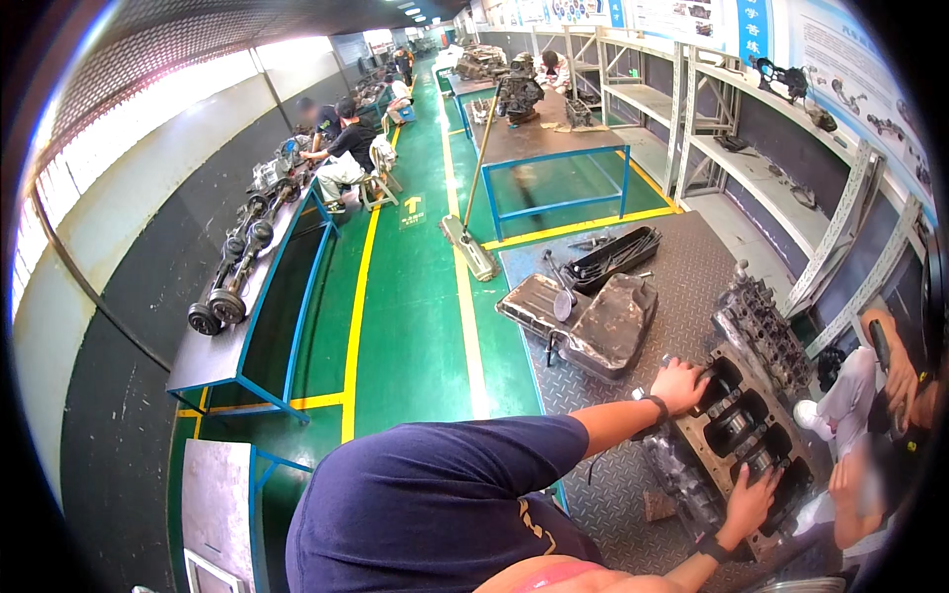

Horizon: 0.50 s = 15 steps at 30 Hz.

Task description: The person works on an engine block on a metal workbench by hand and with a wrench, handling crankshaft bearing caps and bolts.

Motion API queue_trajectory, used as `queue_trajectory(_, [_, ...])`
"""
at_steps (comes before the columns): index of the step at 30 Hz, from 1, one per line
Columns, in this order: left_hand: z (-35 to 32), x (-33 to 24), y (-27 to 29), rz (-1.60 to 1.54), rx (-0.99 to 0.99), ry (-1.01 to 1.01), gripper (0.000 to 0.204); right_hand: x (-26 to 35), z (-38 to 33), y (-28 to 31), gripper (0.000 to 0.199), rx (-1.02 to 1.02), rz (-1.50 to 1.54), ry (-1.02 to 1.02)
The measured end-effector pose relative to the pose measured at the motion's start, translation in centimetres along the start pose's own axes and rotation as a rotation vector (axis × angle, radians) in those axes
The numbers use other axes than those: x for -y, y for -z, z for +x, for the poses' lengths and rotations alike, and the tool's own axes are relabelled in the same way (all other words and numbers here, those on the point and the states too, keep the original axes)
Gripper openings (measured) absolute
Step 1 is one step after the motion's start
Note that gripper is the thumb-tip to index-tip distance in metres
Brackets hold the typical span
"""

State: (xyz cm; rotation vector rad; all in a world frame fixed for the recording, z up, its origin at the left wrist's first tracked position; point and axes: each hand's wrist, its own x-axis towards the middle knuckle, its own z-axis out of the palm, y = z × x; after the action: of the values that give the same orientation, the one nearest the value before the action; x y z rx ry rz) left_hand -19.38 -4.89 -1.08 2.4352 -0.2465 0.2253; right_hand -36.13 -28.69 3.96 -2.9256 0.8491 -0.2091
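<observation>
An engine block lies on the diamond-plate workbench at the lower right, its open underside with dark bays and a crankshaft facing up. My left hand, a black band at its wrist, grips the block's far left corner with curled fingers. Nearer to me, my right hand lies on the block beside the lower bays, fingers spread and touching the metal around the crankshaft. It wears a dark watch. Beyond the block stands a cylinder head. A rusty oil pan rests farther left on the bench.
A black tool tray lies behind the pan. Another person's hand shows at the right edge, near metal shelves. A mop stands at the bench's far left corner. Axle parts fill the left table.
</observation>
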Motion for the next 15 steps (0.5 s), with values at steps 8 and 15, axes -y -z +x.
queue_trajectory(8, [0.1,0.0,-0.2,0.022,0.038,0.017,0.050,-0.4,0.2,-0.7,0.070,-0.037,-0.004,0.029])
queue_trajectory(15, [0.3,0.1,-0.2,0.009,0.010,0.000,0.051,-0.6,0.3,-0.9,0.070,-0.048,-0.004,0.046])
